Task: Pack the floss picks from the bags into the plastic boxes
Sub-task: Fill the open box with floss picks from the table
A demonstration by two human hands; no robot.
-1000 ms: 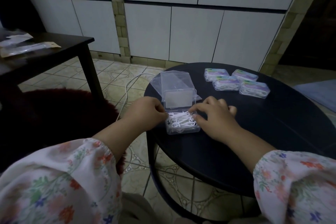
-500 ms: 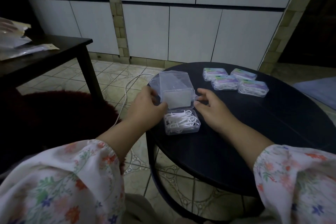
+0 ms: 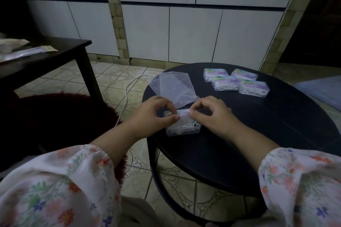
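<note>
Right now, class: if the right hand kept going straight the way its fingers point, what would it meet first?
The right hand points left, toward the left hand; over the floss box it would likely meet those fingertips first. Depth is unclear.

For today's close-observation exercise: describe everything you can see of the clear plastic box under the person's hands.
The plastic box is small, rectangular and see-through, lying flat near the left edge of the round black table. A tangle of white floss picks shows through its walls. Its lid looks lowered, though whether it has latched cannot be told. The left hand and right hand pinch at its far edge. An empty clear bag lies just behind it.
</note>
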